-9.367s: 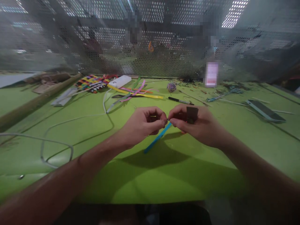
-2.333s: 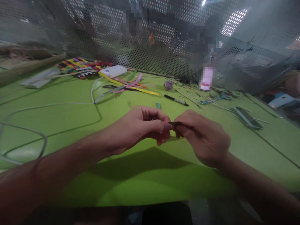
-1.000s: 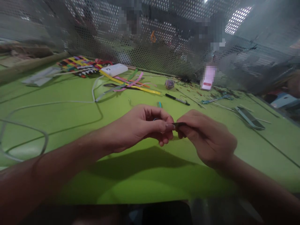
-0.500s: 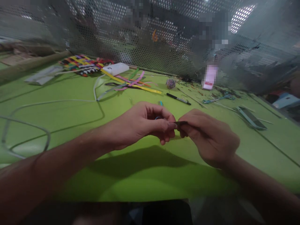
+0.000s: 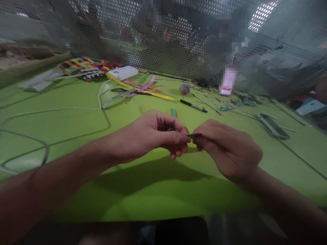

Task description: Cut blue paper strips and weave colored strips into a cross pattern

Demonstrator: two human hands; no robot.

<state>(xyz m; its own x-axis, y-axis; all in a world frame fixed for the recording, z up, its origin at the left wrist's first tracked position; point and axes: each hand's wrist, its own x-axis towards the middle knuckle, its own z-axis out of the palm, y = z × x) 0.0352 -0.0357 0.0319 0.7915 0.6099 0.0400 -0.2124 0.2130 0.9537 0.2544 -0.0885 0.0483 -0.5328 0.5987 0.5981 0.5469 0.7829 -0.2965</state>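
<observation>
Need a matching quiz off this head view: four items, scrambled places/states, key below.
1. dark piece
2. pen
3. ball
4. yellow strip

A. round, speckled, on the table
B. lying among other coloured strips
C. pinched at the fingertips of left hand and right hand
D. lying flat, beyond the hands, nearer them than the ball

Pairs: 1-C, 2-D, 3-A, 4-B

The table (image 5: 143, 200) is bright lime green, the held piece (image 5: 195, 135) almost black, the short strip (image 5: 174, 112) beyond it blue. Far left, the woven mat (image 5: 82, 66) is checked red, yellow, orange, purple, black and white; loose strips (image 5: 163, 97) show yellow, pink, green, orange and black; the ball (image 5: 184, 88) is speckled purplish grey, the far mesh (image 5: 158, 59) grey with dotted holes
</observation>
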